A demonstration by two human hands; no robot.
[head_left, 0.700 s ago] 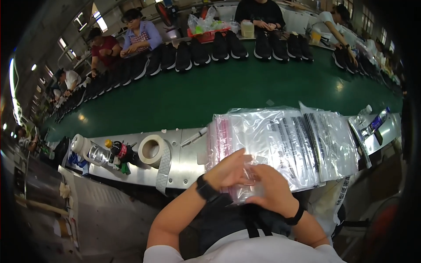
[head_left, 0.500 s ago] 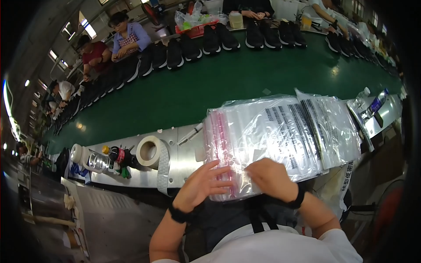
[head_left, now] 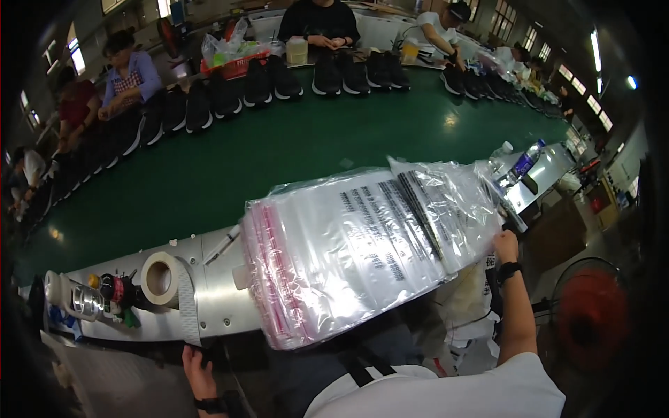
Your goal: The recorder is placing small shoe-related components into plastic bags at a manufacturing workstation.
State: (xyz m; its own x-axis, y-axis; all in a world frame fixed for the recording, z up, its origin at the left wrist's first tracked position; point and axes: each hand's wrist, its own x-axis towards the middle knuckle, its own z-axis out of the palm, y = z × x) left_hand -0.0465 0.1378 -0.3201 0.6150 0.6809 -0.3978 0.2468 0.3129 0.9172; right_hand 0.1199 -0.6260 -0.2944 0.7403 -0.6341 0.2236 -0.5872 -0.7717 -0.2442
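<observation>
A thick stack of clear plastic bags (head_left: 327,251) with pink seal strips and dark printing lies across the metal ledge and over its near edge. At its right end my right hand (head_left: 506,247) is closed, with the edge of a plastic bag at its fingertips. My left hand (head_left: 198,373) is down by the ledge's near edge, fingers apart, holding nothing visible. Just above it hangs the tail of a pale label strip (head_left: 188,306), which runs from a roll (head_left: 162,279) standing on the ledge.
Black shoes (head_left: 198,108) line the far side of the green belt (head_left: 279,146); several people work behind them. Bottles (head_left: 115,289) stand left of the roll. A pen-like tool (head_left: 223,244) lies beside the bags. More bottles (head_left: 523,164) lie at the right. A red fan (head_left: 592,317) stands lower right.
Both hands have left the front of the bag stack: the right went out to its right end, the left down and left below the ledge's edge. The whole view has turned rightward.
</observation>
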